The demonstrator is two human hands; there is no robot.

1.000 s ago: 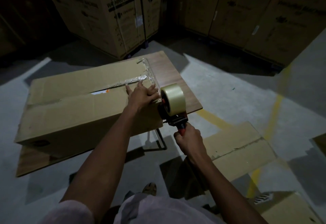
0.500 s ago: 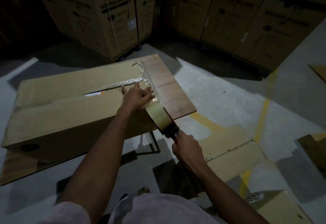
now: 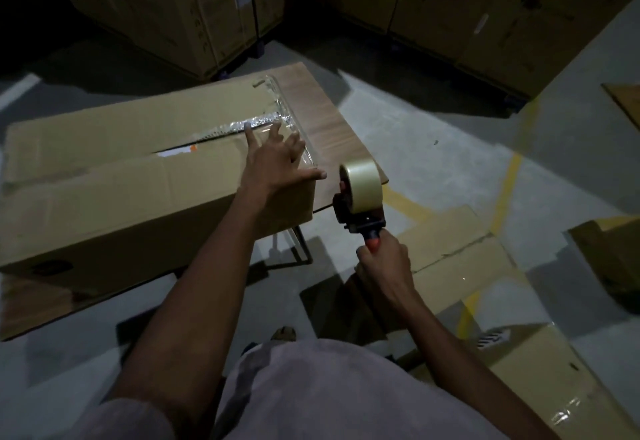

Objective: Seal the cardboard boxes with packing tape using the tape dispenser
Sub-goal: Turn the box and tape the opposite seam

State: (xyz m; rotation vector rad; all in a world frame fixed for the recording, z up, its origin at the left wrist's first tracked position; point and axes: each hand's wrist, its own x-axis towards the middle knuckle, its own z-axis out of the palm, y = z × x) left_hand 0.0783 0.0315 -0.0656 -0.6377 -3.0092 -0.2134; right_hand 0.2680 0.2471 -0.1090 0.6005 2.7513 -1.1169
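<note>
The left hand (image 3: pixel 275 165) reaches forward on an extended arm, fingers spread and straight, thumb stretched out to the right. The right hand (image 3: pixel 384 259), lower and nearer the body, is curled into a tight fist-like grip.

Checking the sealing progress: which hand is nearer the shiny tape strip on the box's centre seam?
Left. The left hand rests on the box, fingertips touching the tape strip; the right hand grips the dispenser off the box's end.

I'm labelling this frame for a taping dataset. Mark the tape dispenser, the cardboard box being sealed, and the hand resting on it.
tape dispenser (image 3: pixel 360 193): head view, on the tape roll's side.
cardboard box (image 3: pixel 138 179): head view, on the near top flap.
left hand (image 3: pixel 273 165): head view, on the back of the hand.
</note>
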